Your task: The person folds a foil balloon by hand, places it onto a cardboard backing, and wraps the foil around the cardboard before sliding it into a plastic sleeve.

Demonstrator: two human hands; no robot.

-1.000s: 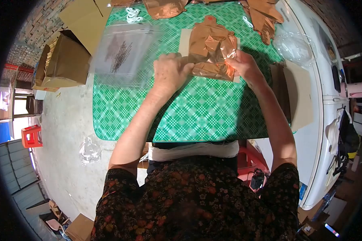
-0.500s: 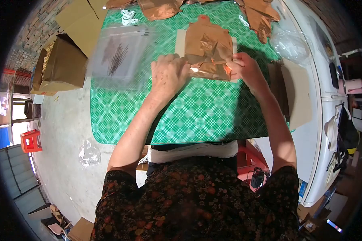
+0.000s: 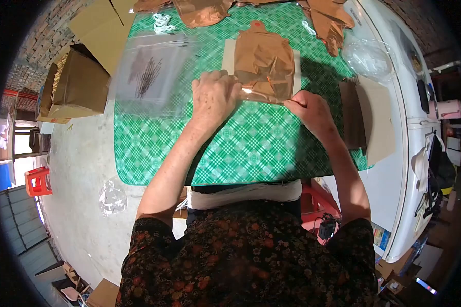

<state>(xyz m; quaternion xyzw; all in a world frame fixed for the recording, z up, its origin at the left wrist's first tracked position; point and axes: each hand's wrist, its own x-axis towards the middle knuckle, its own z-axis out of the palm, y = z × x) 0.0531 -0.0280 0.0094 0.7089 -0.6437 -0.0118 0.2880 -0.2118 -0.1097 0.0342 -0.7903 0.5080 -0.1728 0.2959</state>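
Observation:
On the green checked tablecloth (image 3: pixel 230 148) lies a folded, shiny copper-coloured foil piece (image 3: pixel 266 56), creased near its lower edge, with a tab and red dot at the top. A pale card (image 3: pixel 228 53) shows beneath it on both sides. My left hand (image 3: pixel 212 100) presses at the foil's lower left edge, its fingers bent and fingertips partly hidden. At the lower right corner, my right hand (image 3: pixel 313 111) pinches the foil's edge between thumb and finger.
Clear plastic bags (image 3: pixel 156 77) lie left of the foil. White cord (image 3: pixel 163 23) and more copper foil pieces (image 3: pixel 202 11) are at the far edge. Cardboard (image 3: pixel 376 120) stands at the right, beside a white appliance (image 3: pixel 402 148). An open carton (image 3: pixel 82 84) sits left of the table.
My right hand has moved down from the foil's right side to its lower right corner. The lower part of the foil looks flatter. My left hand has stayed nearly in place.

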